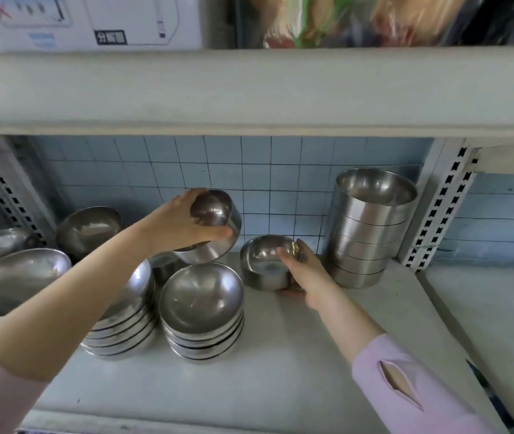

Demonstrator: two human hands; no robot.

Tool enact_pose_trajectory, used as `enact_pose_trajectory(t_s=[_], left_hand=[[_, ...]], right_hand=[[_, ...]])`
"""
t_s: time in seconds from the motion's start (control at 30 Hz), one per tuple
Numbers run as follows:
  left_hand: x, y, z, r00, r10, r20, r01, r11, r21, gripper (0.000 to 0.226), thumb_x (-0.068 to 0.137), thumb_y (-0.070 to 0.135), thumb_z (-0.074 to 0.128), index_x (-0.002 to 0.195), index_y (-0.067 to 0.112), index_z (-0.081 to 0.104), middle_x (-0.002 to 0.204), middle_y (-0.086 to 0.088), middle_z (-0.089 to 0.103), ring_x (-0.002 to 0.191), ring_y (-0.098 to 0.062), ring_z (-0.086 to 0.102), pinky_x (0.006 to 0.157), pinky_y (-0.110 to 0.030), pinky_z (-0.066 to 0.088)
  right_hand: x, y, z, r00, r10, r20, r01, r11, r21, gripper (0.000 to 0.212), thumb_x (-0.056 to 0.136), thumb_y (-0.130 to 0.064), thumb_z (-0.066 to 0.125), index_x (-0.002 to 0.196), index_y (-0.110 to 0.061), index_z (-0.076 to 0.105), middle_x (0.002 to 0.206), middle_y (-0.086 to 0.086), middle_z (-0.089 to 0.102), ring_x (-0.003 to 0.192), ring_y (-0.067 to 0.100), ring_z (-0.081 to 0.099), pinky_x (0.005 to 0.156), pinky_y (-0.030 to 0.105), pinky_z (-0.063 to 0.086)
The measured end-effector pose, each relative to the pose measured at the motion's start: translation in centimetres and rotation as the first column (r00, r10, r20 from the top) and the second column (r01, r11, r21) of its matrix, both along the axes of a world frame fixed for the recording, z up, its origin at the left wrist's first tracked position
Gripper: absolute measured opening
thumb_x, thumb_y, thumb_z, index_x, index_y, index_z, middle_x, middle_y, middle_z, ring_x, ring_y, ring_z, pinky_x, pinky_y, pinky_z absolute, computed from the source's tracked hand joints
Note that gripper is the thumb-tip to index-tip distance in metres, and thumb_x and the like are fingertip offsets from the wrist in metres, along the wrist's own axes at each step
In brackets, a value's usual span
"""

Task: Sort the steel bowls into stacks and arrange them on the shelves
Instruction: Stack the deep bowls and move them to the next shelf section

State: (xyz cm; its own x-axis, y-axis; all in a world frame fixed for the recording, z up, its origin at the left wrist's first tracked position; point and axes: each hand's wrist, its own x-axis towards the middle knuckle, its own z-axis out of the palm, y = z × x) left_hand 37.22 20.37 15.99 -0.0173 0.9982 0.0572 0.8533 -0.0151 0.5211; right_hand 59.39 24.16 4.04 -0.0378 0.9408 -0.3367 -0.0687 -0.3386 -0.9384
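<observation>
Bowls of steel crowd the left end of the shelf (280,371): a large shallow bowl (14,283) at the far left edge, another tilted bowl (88,228) behind it near the slotted left upright (2,189), then a low stack of wide bowls (127,327) partly hidden under the left forearm, and just beside it a second stack of rounded bowls (201,311). Above these two stacks the left hand (183,225) holds a small straight-sided bowl (215,225) clear of the shelf, tilted with its mouth toward the camera, thumb along the lower rim and fingers curled over the top edge. To the right, the right hand (302,270) grips a second small bowl (266,261) that sits on the shelf surface, thumb inside the rim and the other fingers wrapped under its outer wall; this bowl stands between the rounded stack and a tall stack of straight-sided bowls (368,227). That tall stack stands upright against the blue tiled wall (249,170), near the right upright (440,208). Both arms wear pale pink sleeves (421,389). An upper shelf (249,89) spans the top, with a white carton (93,20) on it.
</observation>
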Motion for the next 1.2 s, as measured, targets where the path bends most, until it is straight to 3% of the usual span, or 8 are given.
enact_pose_trajectory(t_s=[0.2,0.33,0.43,0.7,0.83,0.93,1.1,1.2], left_hand=[[0.1,-1.1,0.1,0.999,0.044,-0.003,-0.044,0.997,0.063,0.099,0.060,0.060,0.080,0.143,0.033,0.033,0.119,0.010,0.051,0.103,-0.013,0.051,0.090,-0.027,0.038],[1.3,-1.7,0.3,0.978,-0.045,-0.206,0.070,0.991,0.117,0.125,0.038,0.091,0.057,0.146,0.037,0.023,0.140,0.006,0.042,0.125,-0.025,0.046,0.107,-0.047,0.039],[3.8,-2.7,-0.1,0.925,-0.128,-0.359,0.191,0.970,0.147,0.122,0.042,0.095,0.052,0.146,0.041,0.017,0.150,0.005,0.032,0.134,-0.031,0.037,0.107,-0.053,0.038],[13.3,-5.8,-2.1,0.872,-0.385,-0.301,0.394,0.918,-0.031,0.112,0.049,0.081,0.064,0.145,0.048,0.016,0.155,0.015,0.020,0.141,-0.015,0.023,0.110,-0.029,0.025],[17.0,-6.7,-3.3,0.837,-0.484,-0.255,0.483,0.873,-0.070,0.110,0.046,0.082,0.061,0.143,0.048,0.022,0.147,0.020,0.028,0.138,-0.013,0.029,0.110,-0.032,0.032],[19.3,-6.8,-3.8,0.832,-0.502,-0.236,0.497,0.864,-0.086,0.106,0.045,0.082,0.060,0.140,0.051,0.024,0.140,0.026,0.033,0.133,-0.013,0.035,0.106,-0.041,0.039],[22.3,-6.6,-4.8,0.797,-0.531,-0.287,0.514,0.847,-0.136,0.102,0.058,0.069,0.074,0.143,0.048,0.022,0.146,0.023,0.030,0.133,-0.013,0.032,0.097,-0.024,0.029],[23.3,-6.0,-6.3,0.778,-0.551,-0.302,0.520,0.835,-0.182,0.105,0.056,0.071,0.075,0.143,0.051,0.019,0.146,0.021,0.029,0.136,-0.017,0.028,0.101,-0.030,0.034]], right_hand=[[1.4,-0.4,-1.7,0.989,-0.066,-0.135,0.067,0.998,0.006,0.053,0.091,-0.023,0.070,0.140,-0.029,0.051,0.134,0.003,0.056,0.116,0.029,0.056,0.078,0.049,0.061],[4.2,-2.2,-1.4,0.974,-0.040,-0.223,0.044,0.999,0.015,0.033,0.094,-0.020,0.067,0.123,-0.033,0.060,0.121,-0.001,0.062,0.099,0.022,0.062,0.077,0.048,0.060],[8.2,-4.1,-1.5,0.979,0.014,-0.204,-0.008,1.000,0.029,0.038,0.094,-0.021,0.066,0.127,-0.038,0.058,0.117,0.001,0.066,0.095,0.026,0.063,0.077,0.048,0.059],[18.5,-10.1,-3.2,0.998,0.065,0.027,-0.067,0.994,0.083,0.029,0.094,-0.027,0.063,0.119,-0.042,0.061,0.105,0.008,0.070,0.077,0.021,0.066,0.062,0.033,0.055],[20.9,-12.2,-4.3,0.969,0.216,0.116,-0.234,0.957,0.170,0.073,0.078,-0.045,0.077,0.142,-0.039,0.043,0.134,-0.009,0.058,0.111,0.014,0.065,0.080,0.026,0.056],[21.0,-13.1,-4.4,0.911,0.297,0.284,-0.365,0.903,0.226,0.098,0.070,-0.018,0.088,0.141,-0.046,0.027,0.132,-0.022,0.048,0.109,0.000,0.061,0.079,0.015,0.053],[20.4,-13.7,-5.9,0.919,0.199,0.339,-0.319,0.882,0.346,0.086,0.070,-0.020,0.088,0.125,-0.057,0.034,0.126,-0.025,0.053,0.110,-0.012,0.054,0.086,0.004,0.043],[20.7,-13.7,-6.5,0.910,0.177,0.376,-0.322,0.873,0.368,0.086,0.069,-0.030,0.088,0.126,-0.062,0.032,0.127,-0.026,0.054,0.113,-0.011,0.052,0.089,0.007,0.042]])
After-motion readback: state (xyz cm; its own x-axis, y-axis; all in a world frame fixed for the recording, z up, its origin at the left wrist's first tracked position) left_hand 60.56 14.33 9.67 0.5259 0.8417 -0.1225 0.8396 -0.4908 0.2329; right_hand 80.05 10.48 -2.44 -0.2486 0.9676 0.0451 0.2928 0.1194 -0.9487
